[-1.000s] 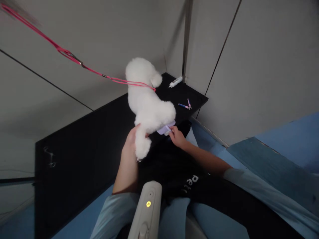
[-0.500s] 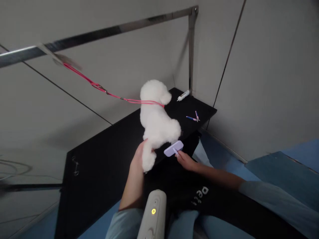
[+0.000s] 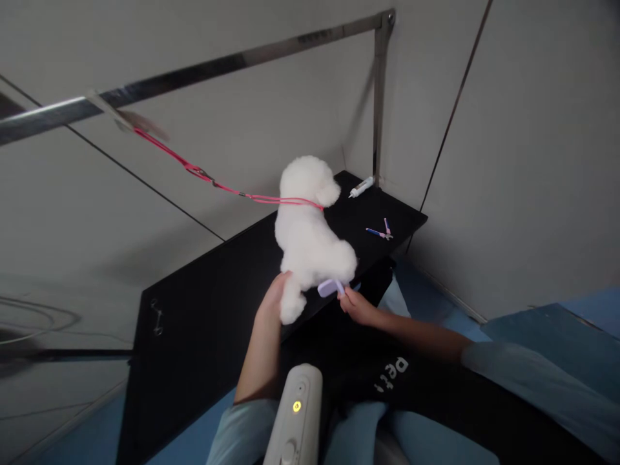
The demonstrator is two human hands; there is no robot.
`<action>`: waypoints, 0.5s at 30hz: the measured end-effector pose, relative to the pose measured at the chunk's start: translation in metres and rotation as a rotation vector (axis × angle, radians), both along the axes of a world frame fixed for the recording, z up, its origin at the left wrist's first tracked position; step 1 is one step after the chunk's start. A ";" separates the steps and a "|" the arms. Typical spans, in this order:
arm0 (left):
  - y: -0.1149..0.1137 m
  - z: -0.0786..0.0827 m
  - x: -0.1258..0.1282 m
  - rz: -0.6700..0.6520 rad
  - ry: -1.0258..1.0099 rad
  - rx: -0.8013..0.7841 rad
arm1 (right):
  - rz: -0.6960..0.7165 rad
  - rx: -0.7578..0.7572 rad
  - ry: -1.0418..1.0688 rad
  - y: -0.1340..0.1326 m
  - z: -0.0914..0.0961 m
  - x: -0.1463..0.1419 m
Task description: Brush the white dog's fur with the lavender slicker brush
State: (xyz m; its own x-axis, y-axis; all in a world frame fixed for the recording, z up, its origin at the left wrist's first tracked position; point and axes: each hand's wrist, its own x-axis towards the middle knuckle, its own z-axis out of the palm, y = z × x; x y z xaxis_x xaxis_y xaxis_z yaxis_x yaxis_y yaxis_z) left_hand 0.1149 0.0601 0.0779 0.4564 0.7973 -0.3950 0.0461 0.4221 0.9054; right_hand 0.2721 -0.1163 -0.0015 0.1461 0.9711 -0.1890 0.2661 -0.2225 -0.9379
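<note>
Dog (image 3: pixel 305 236): fluffy and white, on a black table (image 3: pixel 194 303), hindquarters at the near edge and head toward the far side.
Lead (image 3: pixel 167 152): pink, looped about the dog's neck area and running up to a metal bar (image 3: pixel 232 62), an arrangement that probably limits how far the animal can stray.
Left hand (image 3: pixel 272 298): curled around a hind leg (image 3: pixel 293 302) at the table's edge, thumb visible, other fingers largely lost behind fur; the hold seems meant to steady the limb, though how firm it is cannot be told.
Right hand (image 3: pixel 358 307): fingers drawn together, pinching the handle of a purple brush (image 3: pixel 327 289), apparently for light control of its angle.
Brush: head tipped just beside the rear coat; whether its far side touches fur cannot be told.
Clippers (image 3: pixel 382 233): blue and pink, handles spread, lying on the table's right-hand end, perhaps to be within reach.
White bottle (image 3: pixel 361 186): on its side by the foot of an upright post (image 3: pixel 380 116).
Apron (image 3: pixel 394 366): black, with white lettering.
</note>
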 end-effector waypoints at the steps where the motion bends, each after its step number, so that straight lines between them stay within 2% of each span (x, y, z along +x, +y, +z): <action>1: 0.000 0.001 0.002 0.038 0.004 -0.002 | 0.045 -0.093 -0.013 -0.006 0.005 -0.005; 3: 0.002 0.001 0.005 0.091 -0.016 -0.005 | 0.155 -0.160 -0.049 -0.016 0.023 -0.014; 6: 0.005 0.000 0.006 0.077 -0.056 0.066 | 0.228 0.039 -0.249 -0.016 0.069 -0.010; 7: 0.006 -0.001 0.006 0.068 -0.065 0.090 | 0.172 0.082 -0.352 -0.013 0.083 -0.004; 9: 0.008 -0.004 0.004 0.061 -0.065 0.125 | 0.037 0.022 -0.520 -0.008 0.097 0.012; 10: 0.009 -0.005 0.003 0.061 -0.058 0.136 | -0.011 -0.052 -0.568 -0.009 0.096 0.019; 12: 0.010 -0.007 0.001 0.056 -0.037 0.154 | -0.028 -0.211 -0.605 -0.019 0.077 0.026; 15: 0.010 -0.008 -0.001 0.040 -0.006 0.172 | 0.113 -0.333 -0.605 -0.047 0.043 0.016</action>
